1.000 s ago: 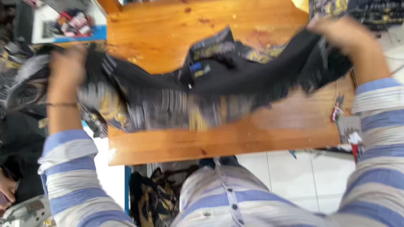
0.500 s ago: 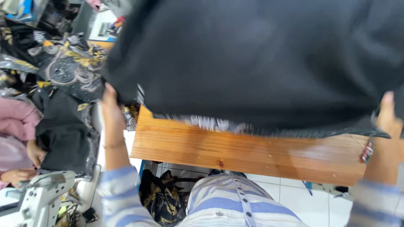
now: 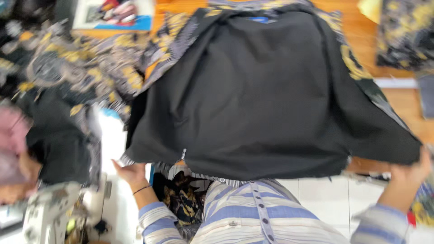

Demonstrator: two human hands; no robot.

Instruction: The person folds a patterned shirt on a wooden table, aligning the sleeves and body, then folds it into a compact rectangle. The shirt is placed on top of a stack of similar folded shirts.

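Over the wooden table (image 3: 407,108), a black garment (image 3: 253,95) hangs spread between both hands, left hand (image 3: 131,172) and right hand (image 3: 409,171) gripping its lower corners.

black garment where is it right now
In the head view the black garment is spread across the centre over the wooden table, its near edge held by the left hand and right hand.

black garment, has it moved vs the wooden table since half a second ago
Yes. The black garment has come down and toward the person: its lower hem now hangs past the near edge of the wooden table, which was bare before.
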